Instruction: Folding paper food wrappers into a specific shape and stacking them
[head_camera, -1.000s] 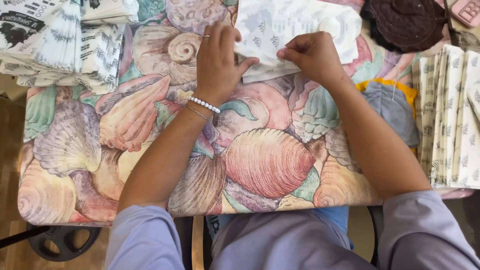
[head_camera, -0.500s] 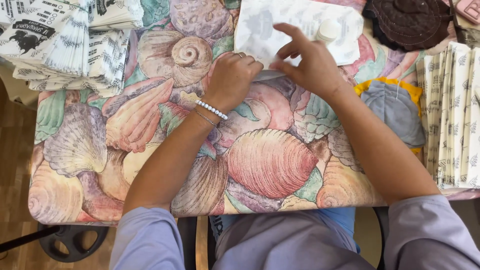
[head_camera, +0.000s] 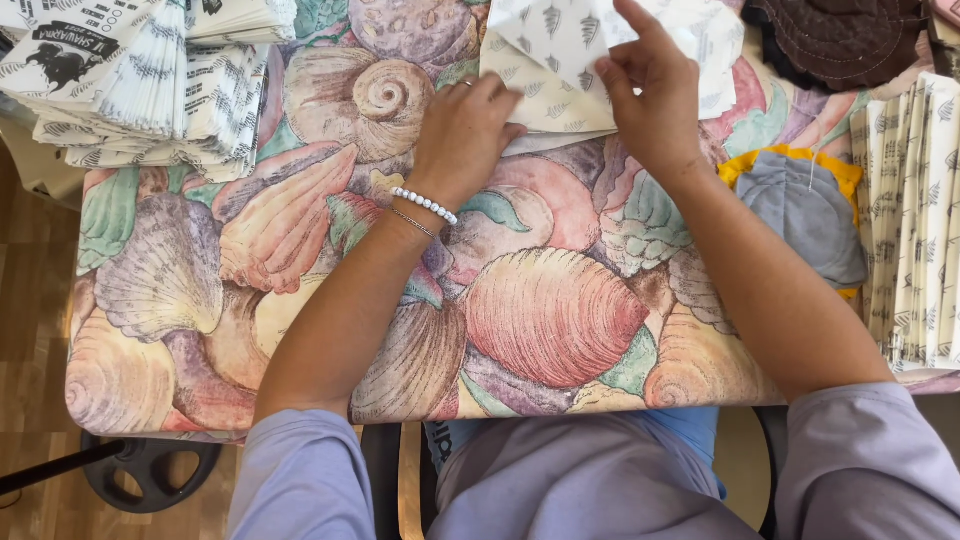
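Pressing down on a white printed paper sheet (head_camera: 560, 75), the left hand (head_camera: 465, 130) lies w/ fingers together & curled, knuckles up, on the sheet's near-left edge, prob. to keep it from sliding on the cloth. Right hand (head_camera: 650, 95) is at the sheet's right part: fingers bent, index raised, thumb & fingertips seem to pinch a lifted flap of the paper; exact grip partly hidden by the hand's back, so can't tell how many layers it has. The sheet sits at the far middle of the tabletop (head_camera: 540, 320), which is covered w/ a seashell-pattern cloth in pink, tan & green. Sheet looks already creased, w/ a diagonal edge showing near its top.

Stacked far left: a pile of folded printed papers (head_camera: 150, 80), fanned a bit, well apart from both hands; looks like a spot for done pieces, within easy reach. Along the right edge stands a row of similar flat sheets (head_camera: 915, 210), on that hand's side. Between that row & the right forearm lies a grey cloth w/ yellow trim (head_camera: 805, 205). A dark brown quilted item (head_camera: 840, 35) sits far right, just beyond the sheet. Beaded bracelet (head_camera: 425, 205) on the left wrist. Near half of the tabletop carries nothing but the forearms, giving room to work.
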